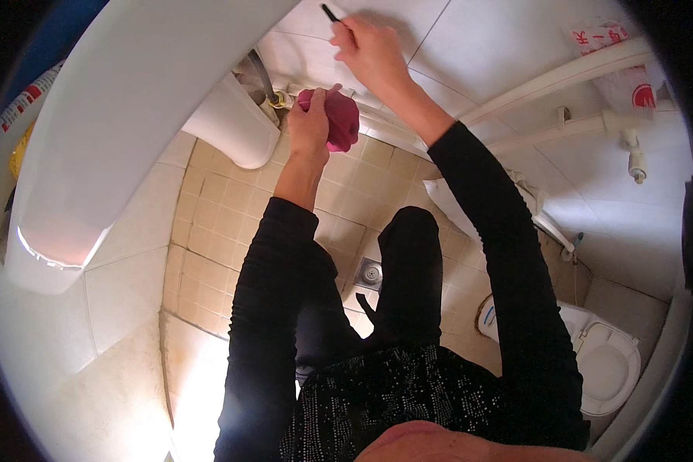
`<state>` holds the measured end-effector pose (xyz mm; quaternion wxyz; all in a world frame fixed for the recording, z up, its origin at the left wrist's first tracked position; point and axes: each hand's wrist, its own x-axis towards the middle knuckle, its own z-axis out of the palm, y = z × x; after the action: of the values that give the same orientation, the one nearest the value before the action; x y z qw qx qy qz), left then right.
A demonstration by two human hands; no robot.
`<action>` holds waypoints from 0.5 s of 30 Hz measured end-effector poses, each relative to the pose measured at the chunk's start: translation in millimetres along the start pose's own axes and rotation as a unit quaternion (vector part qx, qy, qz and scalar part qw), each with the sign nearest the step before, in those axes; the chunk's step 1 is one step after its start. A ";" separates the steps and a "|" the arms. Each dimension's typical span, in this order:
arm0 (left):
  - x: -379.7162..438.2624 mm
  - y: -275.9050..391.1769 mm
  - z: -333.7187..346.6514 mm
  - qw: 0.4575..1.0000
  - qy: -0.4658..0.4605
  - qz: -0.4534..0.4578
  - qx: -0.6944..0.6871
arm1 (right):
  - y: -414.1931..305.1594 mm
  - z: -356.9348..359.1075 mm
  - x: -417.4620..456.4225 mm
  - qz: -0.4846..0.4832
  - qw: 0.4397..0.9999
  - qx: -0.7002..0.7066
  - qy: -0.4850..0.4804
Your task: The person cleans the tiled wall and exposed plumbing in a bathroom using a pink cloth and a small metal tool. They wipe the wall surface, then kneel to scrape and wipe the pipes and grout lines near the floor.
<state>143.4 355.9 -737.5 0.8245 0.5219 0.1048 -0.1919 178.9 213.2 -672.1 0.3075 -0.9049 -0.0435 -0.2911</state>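
Observation:
My left hand (310, 126) grips a bunched dark pink cloth (343, 120), which hangs out on the right side of the fingers. Above and to the right of it, my right hand (375, 55) is closed around a small black stick-like object (330, 12), whose tip sticks out past the fingers at the upper left. What this object is I cannot tell. The right hand is close to the tiled wall and looks slightly blurred. The two hands are apart from each other.
A white washbasin (144, 98) juts in at left above its pedestal (237, 127). White pipes (554, 78) run along the wall at right, with a printed plastic bag (623, 86) over them. A floor drain (371, 274) lies near my legs, and a toilet (607, 368) stands lower right.

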 end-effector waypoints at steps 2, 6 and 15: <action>1.3 -3.4 2.8 1.000 -0.011 -0.001 -0.003 | -7.6 9.3 20.7 -0.018 0.997 0.002 0.069; 7.1 -11.8 2.9 1.000 0.003 0.004 0.005 | -8.5 10.5 23.5 0.001 0.998 0.030 0.055; 3.3 -7.0 3.9 1.000 -0.001 0.005 0.014 | 1.7 27.7 17.4 0.000 0.995 -0.011 0.095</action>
<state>143.3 349.1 -742.8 0.8184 0.5335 0.0991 -0.1894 207.6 226.2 -681.1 0.3006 -0.8763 -0.0112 -0.3764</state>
